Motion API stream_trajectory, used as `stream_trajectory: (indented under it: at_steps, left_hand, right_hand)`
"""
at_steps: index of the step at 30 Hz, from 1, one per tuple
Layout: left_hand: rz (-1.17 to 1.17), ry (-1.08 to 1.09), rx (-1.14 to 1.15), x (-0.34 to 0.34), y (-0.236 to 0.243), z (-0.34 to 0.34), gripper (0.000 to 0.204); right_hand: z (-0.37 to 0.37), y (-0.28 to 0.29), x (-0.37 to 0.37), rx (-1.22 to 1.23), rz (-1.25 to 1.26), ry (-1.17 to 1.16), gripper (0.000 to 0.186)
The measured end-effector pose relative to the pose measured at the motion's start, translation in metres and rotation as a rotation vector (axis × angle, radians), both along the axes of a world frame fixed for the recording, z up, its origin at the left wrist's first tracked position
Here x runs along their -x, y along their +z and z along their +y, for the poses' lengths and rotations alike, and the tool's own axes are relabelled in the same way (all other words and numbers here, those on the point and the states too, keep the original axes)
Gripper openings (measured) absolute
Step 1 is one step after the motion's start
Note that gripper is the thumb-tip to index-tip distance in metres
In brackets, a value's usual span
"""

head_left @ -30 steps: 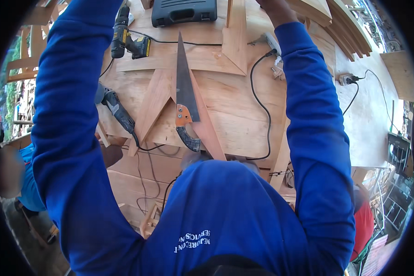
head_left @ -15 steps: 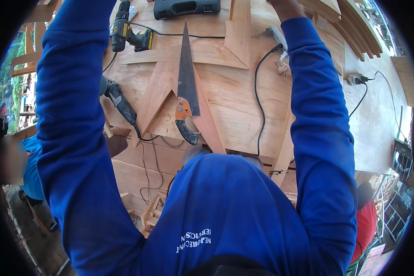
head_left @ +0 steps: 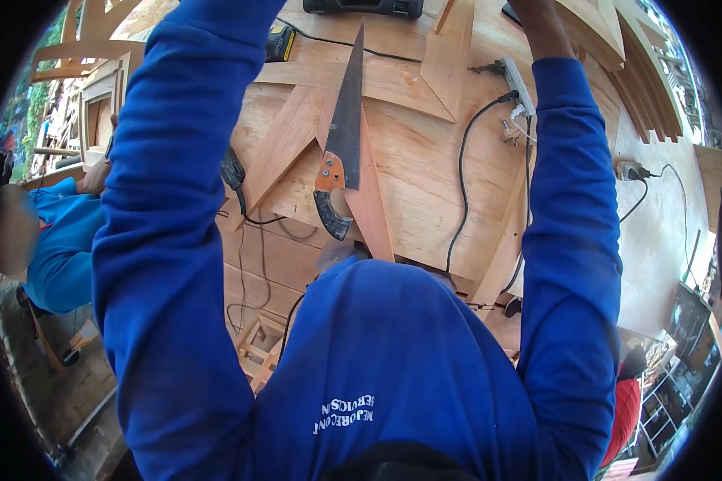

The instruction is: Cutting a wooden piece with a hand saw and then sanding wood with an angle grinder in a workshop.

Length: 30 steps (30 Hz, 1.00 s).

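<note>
Both my blue-sleeved arms reach up past the top edge. My left hand is out of the picture. Of my right hand (head_left: pixel 537 18) only the wrist and back part show; its fingers are cut off, with a small dark edge of something (head_left: pixel 511 11) beside it. Between the arms a handsaw (head_left: pixel 345 132) with an orange and black handle lies on crossed wooden boards (head_left: pixel 287 143), blade tip pointing away. A yellow and black battery (head_left: pixel 281 43) shows beside my left sleeve, which hides the drill. Nearest the right wrist is a white power strip (head_left: pixel 518 84) with plugs and cords.
The boards lie on a plywood worktop (head_left: pixel 413 172). A black case (head_left: pixel 363 6) stands at the far edge, and stacked curved timber (head_left: pixel 646 80) at far right. A black cord (head_left: pixel 463 188) crosses the top. A person in light blue (head_left: pixel 64 248) is at left; red clothing (head_left: pixel 624 421) shows lower right.
My view has shifted, so the saw and boards sit further right and higher. My left arm has swung inward and now covers the drill and most of the grinder.
</note>
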<state>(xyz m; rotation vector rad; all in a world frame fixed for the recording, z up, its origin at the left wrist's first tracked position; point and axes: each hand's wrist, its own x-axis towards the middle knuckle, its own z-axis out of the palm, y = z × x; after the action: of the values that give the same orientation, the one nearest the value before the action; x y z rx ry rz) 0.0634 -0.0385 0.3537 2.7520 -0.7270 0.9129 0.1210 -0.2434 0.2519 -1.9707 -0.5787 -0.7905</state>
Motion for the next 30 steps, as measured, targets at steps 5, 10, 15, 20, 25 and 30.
stream_trajectory:
  at_steps: [5, 10, 15, 20, 25, 30]
  left_hand:
    - [0.432, 0.452, 0.295, 0.105, -0.156, 0.060, 0.035]
    - [0.934, 0.848, 0.338, 0.217, -0.261, 0.118, 0.039]
    - [0.961, 1.076, 0.507, 0.247, -0.287, 0.141, 0.040]
    - [1.000, 1.230, 0.635, 0.225, -0.313, 0.188, 0.046]
    - [0.920, 1.306, 0.675, 0.200, -0.325, 0.232, 0.050]
    - [0.586, 1.278, 0.223, 0.186, -0.311, 0.191, 0.037]
  right_hand:
    - [0.008, 0.025, 0.027, 0.015, 0.182, -0.082, 0.026]
    - [0.020, 0.015, 0.020, -0.264, 0.257, 0.118, 0.028]
    - [-0.019, 0.007, -0.013, 0.354, 0.224, -0.103, 0.036]
    - [-0.029, -0.015, -0.032, 0.139, 0.233, 0.079, 0.022]
    - [-0.013, -0.008, -0.024, 0.381, -0.039, 0.000, 0.018]
    - [-0.039, -0.017, -0.029, 0.403, -0.070, -0.008, 0.018]
